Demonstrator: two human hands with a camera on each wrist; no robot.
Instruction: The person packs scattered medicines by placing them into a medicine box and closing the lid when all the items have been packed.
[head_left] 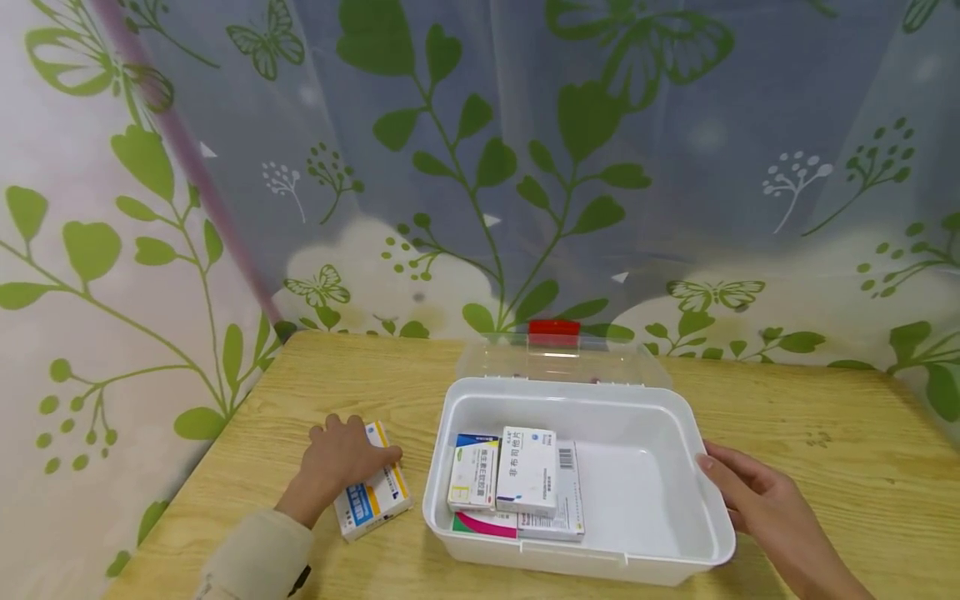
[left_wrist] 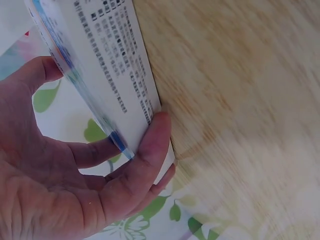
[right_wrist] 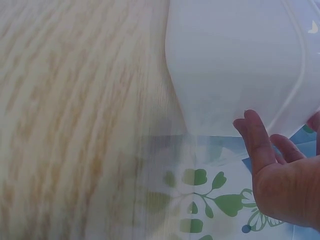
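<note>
On the table to the left, my left hand [head_left: 337, 462] grips a white medicine box [head_left: 378, 500] with blue and orange bands. Printed text covers the side of that medicine box [left_wrist: 112, 60] in the left wrist view, where the thumb and fingers curl about its edges. My right hand [head_left: 776, 504] holds the right end of a white plastic storage box [head_left: 645, 492], thumb at the rim. Fingers of this hand [right_wrist: 280, 185] lie against its outer wall in the right wrist view. Several medicine boxes [head_left: 528, 471] sit stacked in the left half of the storage box.
The clear lid [head_left: 495, 360] lies folded back behind the storage box, its red latch [head_left: 553, 333] against the patterned curtain [head_left: 465, 192]. Wooden tabletop [head_left: 352, 371] surrounds the storage box. Another curtain panel [head_left: 97, 333] borders the left side.
</note>
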